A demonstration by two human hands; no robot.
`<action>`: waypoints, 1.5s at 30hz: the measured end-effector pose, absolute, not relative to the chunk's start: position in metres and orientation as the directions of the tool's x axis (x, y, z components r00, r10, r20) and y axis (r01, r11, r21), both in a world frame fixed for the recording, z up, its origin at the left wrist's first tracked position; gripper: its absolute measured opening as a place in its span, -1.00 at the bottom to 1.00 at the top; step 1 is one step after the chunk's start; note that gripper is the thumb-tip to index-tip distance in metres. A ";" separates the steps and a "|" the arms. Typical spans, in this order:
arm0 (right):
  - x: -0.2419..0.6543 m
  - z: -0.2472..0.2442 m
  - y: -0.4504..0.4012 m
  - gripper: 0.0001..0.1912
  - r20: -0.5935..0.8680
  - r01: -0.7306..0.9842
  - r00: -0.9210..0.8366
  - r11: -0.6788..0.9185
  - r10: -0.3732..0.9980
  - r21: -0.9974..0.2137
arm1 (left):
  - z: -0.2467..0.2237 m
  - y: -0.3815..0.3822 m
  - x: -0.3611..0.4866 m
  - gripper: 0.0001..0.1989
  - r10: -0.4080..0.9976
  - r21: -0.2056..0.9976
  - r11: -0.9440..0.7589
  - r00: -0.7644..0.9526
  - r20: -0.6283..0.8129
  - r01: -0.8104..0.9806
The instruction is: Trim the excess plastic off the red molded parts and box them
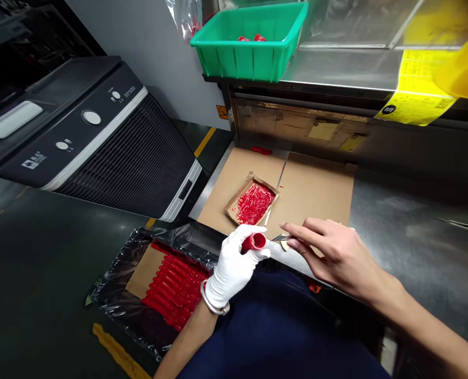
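Note:
My left hand (234,260), in a white glove, is closed around a red tubular plastic part (256,241) whose open round end faces up. My bare right hand (328,250) pinches a small metal blade-like tool (280,238), its tip pointing left toward the rim of the red part. A small gap seems to lie between tip and rim. Just beyond my left hand, a shallow cardboard tray (234,208) holds many thin red plastic scraps (255,202).
Cardboard sheets (316,184) cover part of the metal bench (395,221). At lower left, a box lined with black plastic (115,284) holds rows of red parts (174,284). A green bin (241,58) stands on the shelf above. A dark appliance (127,152) stands left.

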State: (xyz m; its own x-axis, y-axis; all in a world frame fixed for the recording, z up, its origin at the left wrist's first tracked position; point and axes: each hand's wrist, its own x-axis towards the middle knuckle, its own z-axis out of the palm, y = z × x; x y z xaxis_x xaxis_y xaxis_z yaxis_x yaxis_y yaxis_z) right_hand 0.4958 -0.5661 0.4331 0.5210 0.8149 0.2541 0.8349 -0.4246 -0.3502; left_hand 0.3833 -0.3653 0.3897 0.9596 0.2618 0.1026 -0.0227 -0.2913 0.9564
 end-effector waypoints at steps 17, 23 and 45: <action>0.490 0.428 -0.552 -0.69 0.399 0.895 0.446 -0.397 0.801 -0.203 | 0.394 -0.358 0.376 -0.70 0.256 0.965 -0.260 0.962 0.095 -0.026; 0.487 0.431 -0.556 -0.67 0.382 0.887 0.461 -0.408 0.801 -0.213 | 0.394 -0.357 0.375 -0.70 0.270 0.963 -0.270 0.958 0.097 -0.021; 0.479 0.432 -0.550 -0.76 0.322 0.871 0.491 -0.466 0.810 -0.156 | 0.395 -0.362 0.376 -0.68 0.304 0.963 -0.270 0.950 0.068 0.017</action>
State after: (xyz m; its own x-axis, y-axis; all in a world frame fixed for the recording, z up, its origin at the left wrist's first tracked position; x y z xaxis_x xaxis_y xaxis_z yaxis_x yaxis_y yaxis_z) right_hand 0.4788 -0.5499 0.4320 0.4908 0.8097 0.3218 0.8709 -0.4662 -0.1555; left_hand 0.3763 -0.3625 0.3946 0.9504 0.3036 0.0678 0.0174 -0.2695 0.9628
